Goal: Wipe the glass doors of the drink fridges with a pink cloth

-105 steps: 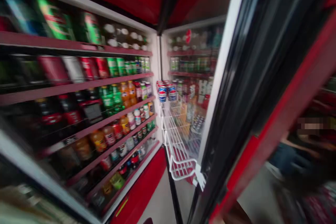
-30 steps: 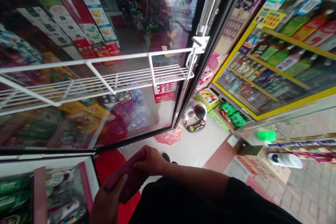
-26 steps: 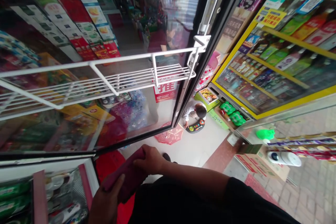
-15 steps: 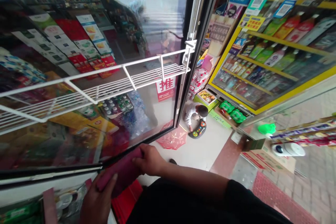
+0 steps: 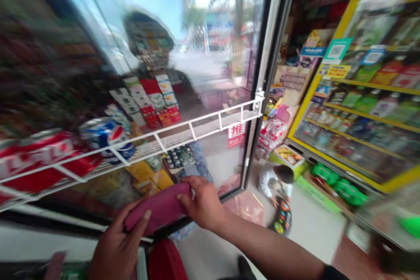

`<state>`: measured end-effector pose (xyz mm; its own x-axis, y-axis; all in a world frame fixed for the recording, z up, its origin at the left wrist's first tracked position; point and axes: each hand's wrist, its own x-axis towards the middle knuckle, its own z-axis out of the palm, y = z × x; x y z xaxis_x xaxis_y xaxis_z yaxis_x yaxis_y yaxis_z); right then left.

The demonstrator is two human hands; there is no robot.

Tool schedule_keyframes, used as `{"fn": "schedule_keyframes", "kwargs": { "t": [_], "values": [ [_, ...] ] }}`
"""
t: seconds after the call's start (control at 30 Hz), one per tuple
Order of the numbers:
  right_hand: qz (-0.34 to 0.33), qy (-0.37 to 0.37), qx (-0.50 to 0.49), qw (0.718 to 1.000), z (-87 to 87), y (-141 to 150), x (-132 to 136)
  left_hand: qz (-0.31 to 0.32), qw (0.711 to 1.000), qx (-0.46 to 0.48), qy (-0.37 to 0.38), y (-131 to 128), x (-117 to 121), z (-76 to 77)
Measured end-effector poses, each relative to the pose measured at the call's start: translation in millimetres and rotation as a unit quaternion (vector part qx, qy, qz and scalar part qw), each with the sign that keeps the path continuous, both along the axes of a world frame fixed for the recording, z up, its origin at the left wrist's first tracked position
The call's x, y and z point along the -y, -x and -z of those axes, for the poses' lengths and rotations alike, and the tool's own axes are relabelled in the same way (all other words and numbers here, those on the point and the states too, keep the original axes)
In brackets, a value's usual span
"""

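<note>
A folded purple cloth (image 5: 160, 209) is stretched between my two hands, low in front of a glass door. My left hand (image 5: 114, 243) closes on its left end, thumb on top. At the other end my right hand (image 5: 202, 201) pinches it between thumb and fingers. Just beyond the cloth, a white wire shelf (image 5: 192, 133) runs across the door. Drink cans stand on the shelf's left part: a blue can (image 5: 110, 138) and red cans (image 5: 42, 159), blurred. My palms and the cloth's underside are hidden.
A child (image 5: 275, 181) crouches on the floor at the right, by a black toy (image 5: 284, 216) with coloured buttons. A pinkish umbrella (image 5: 244, 208) lies near the door's bottom edge. Farther right stands a yellow-framed drinks fridge (image 5: 364, 109), with green packs (image 5: 341, 183) below it.
My view has tilted up and swung left, bringing the cans on the shelf into sight. Both hands still grip the purple cloth, now seen in front of the glass.
</note>
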<state>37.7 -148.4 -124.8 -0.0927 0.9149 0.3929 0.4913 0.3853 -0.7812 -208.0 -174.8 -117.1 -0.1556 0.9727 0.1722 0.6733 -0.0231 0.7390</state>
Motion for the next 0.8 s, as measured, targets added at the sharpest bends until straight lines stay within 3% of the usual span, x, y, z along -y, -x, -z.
{"fn": "schedule_keyframes", "kwargs": {
  "t": [0.1,0.23,0.43,0.63,0.73,0.8],
  "values": [
    [-0.013,-0.087,0.002,0.996,-38.5,6,-19,0.009,0.994,0.082,-0.065,3,-15,-41.8],
    [-0.046,-0.236,0.011,0.971,-98.5,17,-46,0.012,0.982,0.107,-0.158,13,-27,-102.0],
    [-0.018,-0.354,0.034,0.935,-207.1,45,-75,0.01,0.954,0.159,-0.256,32,-35,-200.3],
    [0.027,-0.415,0.078,0.906,-320.5,91,-107,-0.069,0.893,0.031,-0.444,70,-72,-297.6],
    [0.048,-0.439,0.104,0.891,-358.4,115,-130,-0.117,0.877,-0.042,-0.465,86,-96,-331.3],
    [0.067,-0.444,0.134,0.883,-372.3,129,-146,-0.146,0.872,-0.07,-0.461,94,-113,-344.0]
  ]
}}
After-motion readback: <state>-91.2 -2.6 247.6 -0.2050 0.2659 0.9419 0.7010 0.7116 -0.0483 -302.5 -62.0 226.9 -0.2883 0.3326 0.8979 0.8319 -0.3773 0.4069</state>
